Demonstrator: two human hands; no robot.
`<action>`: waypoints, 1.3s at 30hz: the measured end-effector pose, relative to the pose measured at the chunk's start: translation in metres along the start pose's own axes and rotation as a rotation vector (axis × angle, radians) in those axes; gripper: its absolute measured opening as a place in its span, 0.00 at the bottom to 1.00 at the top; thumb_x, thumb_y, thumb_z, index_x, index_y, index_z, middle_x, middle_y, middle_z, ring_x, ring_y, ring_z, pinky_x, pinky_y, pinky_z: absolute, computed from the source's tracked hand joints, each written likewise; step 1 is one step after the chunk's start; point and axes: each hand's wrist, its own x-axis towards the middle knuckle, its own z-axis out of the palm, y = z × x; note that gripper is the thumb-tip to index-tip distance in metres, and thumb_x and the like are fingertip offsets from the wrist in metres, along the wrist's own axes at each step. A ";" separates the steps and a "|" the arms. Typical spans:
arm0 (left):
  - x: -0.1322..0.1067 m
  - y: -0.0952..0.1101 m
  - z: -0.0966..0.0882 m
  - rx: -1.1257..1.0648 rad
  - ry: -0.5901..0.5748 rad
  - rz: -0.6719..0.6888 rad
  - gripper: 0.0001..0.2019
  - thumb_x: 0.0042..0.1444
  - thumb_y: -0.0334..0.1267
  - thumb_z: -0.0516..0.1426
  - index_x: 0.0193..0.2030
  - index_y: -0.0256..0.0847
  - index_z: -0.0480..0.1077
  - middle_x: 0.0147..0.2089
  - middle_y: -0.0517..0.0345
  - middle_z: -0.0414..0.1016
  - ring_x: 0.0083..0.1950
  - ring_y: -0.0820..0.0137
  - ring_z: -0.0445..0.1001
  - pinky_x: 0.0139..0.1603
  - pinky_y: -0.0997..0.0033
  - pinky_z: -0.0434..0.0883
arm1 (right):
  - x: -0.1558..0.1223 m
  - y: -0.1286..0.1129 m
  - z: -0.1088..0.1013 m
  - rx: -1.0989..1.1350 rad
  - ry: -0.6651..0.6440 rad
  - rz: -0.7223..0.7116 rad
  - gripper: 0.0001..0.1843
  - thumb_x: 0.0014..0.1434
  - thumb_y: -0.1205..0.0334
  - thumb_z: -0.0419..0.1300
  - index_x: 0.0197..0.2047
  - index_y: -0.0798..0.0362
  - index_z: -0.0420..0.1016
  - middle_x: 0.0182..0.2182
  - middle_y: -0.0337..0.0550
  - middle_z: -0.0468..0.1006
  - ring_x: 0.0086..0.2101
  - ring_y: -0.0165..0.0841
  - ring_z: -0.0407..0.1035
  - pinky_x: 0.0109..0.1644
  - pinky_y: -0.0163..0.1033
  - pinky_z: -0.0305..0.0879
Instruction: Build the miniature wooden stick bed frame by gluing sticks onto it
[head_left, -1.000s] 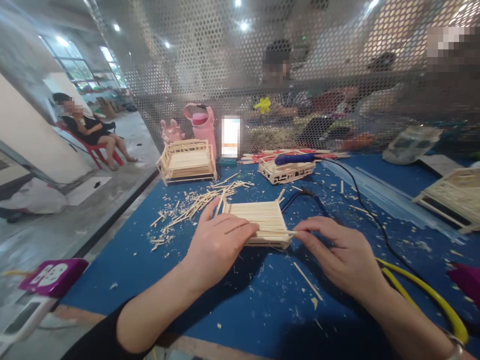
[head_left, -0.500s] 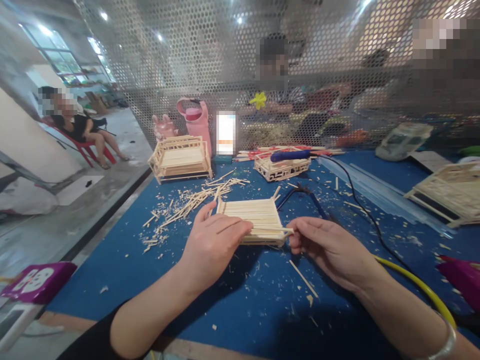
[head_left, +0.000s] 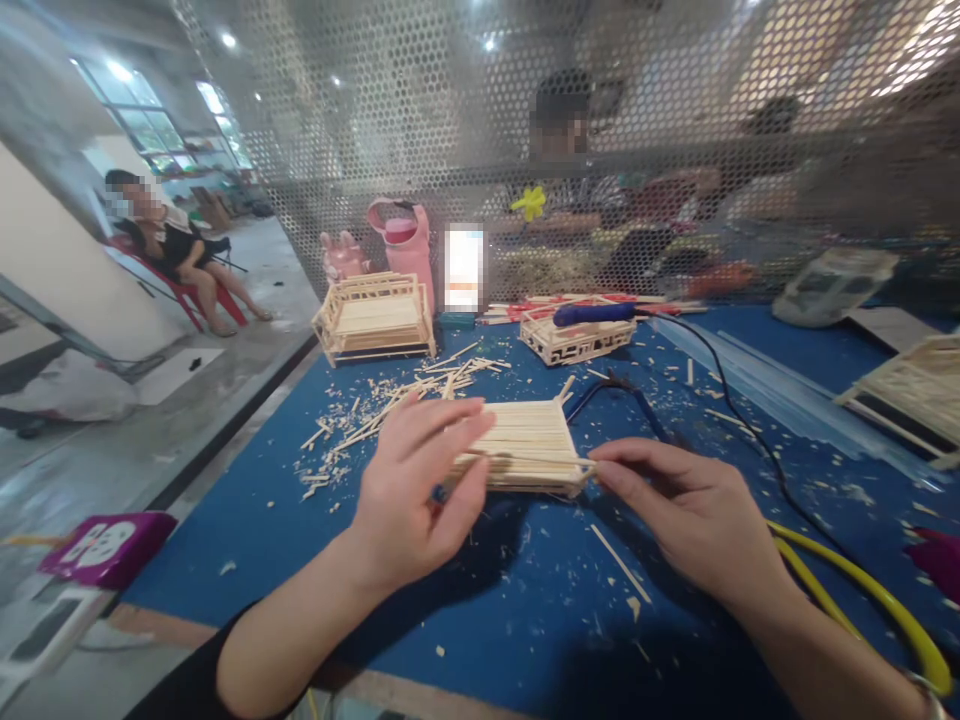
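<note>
Left hand [head_left: 409,490]: grips left edge of flat pale wooden-stick panel [head_left: 532,440], fingers above.
Right hand [head_left: 686,510]: fingertips pinch panel's right corner, apparently on one thin stick.
Panel position: between both hands, over blue table mat [head_left: 525,610].

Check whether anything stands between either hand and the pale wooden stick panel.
Nothing visible does. The left hand grips the flat panel of pale wooden sticks at its left edge; the right hand pinches its right corner.
</note>
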 end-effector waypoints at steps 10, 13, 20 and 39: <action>-0.008 -0.061 -0.010 -0.063 0.147 -0.663 0.08 0.52 0.39 0.59 0.33 0.40 0.80 0.29 0.59 0.81 0.29 0.70 0.78 0.34 0.72 0.74 | -0.002 0.001 0.000 -0.058 0.018 -0.023 0.09 0.51 0.55 0.60 0.28 0.48 0.79 0.25 0.39 0.82 0.26 0.33 0.76 0.32 0.33 0.72; -0.011 -0.057 -0.009 -0.130 0.102 -0.716 0.07 0.50 0.39 0.61 0.29 0.41 0.79 0.22 0.61 0.78 0.23 0.73 0.75 0.26 0.75 0.72 | -0.001 0.000 0.000 -0.058 0.020 -0.029 0.09 0.50 0.55 0.60 0.27 0.48 0.79 0.24 0.38 0.81 0.25 0.33 0.75 0.30 0.33 0.72; -0.020 -0.051 -0.007 -0.284 -0.034 -0.715 0.09 0.55 0.38 0.55 0.31 0.38 0.76 0.24 0.60 0.78 0.23 0.74 0.75 0.26 0.77 0.73 | -0.003 0.002 -0.001 -0.066 0.007 -0.009 0.09 0.51 0.54 0.60 0.28 0.47 0.79 0.25 0.39 0.81 0.26 0.35 0.75 0.30 0.35 0.73; -0.022 -0.044 -0.008 -1.108 -0.147 -1.135 0.34 0.43 0.33 0.66 0.58 0.43 0.60 0.33 0.61 0.80 0.35 0.71 0.78 0.40 0.71 0.72 | -0.003 -0.001 -0.002 -0.085 0.022 -0.046 0.08 0.51 0.54 0.60 0.27 0.46 0.78 0.22 0.38 0.80 0.24 0.34 0.75 0.29 0.34 0.73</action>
